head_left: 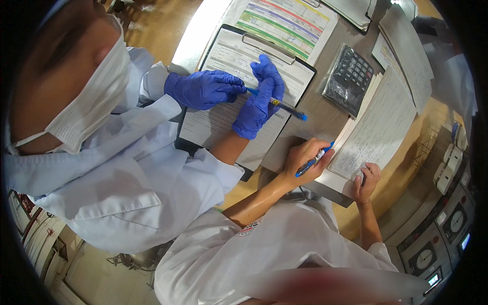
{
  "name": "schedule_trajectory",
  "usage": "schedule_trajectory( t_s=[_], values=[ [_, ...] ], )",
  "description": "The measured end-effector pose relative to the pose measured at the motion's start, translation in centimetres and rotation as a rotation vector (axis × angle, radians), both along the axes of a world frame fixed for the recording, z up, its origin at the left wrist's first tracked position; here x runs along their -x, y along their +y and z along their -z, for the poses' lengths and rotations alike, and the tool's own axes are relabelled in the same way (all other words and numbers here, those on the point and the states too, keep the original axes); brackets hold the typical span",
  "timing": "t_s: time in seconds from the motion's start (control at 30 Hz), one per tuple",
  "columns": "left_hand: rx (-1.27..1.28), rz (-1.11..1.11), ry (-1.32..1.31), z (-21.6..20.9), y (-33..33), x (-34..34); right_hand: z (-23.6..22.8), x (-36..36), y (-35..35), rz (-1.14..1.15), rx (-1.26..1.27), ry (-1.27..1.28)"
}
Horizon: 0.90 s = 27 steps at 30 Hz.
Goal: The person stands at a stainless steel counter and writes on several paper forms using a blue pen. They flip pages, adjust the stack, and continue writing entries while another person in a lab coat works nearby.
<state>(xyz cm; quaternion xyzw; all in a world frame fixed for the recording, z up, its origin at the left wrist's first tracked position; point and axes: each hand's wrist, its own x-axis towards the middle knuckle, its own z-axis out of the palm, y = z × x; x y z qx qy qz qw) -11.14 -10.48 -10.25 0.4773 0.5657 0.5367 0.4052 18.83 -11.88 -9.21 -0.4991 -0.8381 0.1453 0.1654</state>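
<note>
My left hand [307, 158] is closed around a blue-and-clear pen [311, 163], beside the left edge of an open notebook [373, 122] filled with handwriting. At the notebook's near right corner, my right hand [366, 181] rests with its fingers curled. A small dark spot shows between its thumb and fingers; I cannot make out what it is. To my left, a masked person in a white coat [112, 198] wears blue gloves [206, 89] and holds another blue pen [288, 108] over a clipboard [305, 81] with a printed form.
A black calculator [348, 80] in clear plastic lies on the grey table [300, 133], left of the notebook. Past the clipboard is a colour-striped chart [284, 25]. A loose written sheet [406, 51] overlaps the notebook's far end. Panels with round dials [422, 258] stand at the right.
</note>
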Motion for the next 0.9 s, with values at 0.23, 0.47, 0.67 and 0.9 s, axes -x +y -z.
schedule_trajectory(
  t_s=[0.23,0.47,0.67,0.9],
  values=[
    [0.030,-0.021,-0.035,0.0,0.1,-0.1,0.2,0.0,0.2,0.007,0.009,0.008],
    [0.038,-0.066,0.001,-0.4,-0.2,-0.2,0.1,0.0,-0.1,0.002,0.015,0.033],
    [0.032,-0.092,0.098,0.0,-0.2,-0.5,0.4,-1.2,-0.9,0.007,-0.020,0.045],
    [0.110,-0.205,-0.131,0.2,-1.0,-0.2,-1.2,-0.1,1.3,-0.009,0.007,0.162]
  ],
)
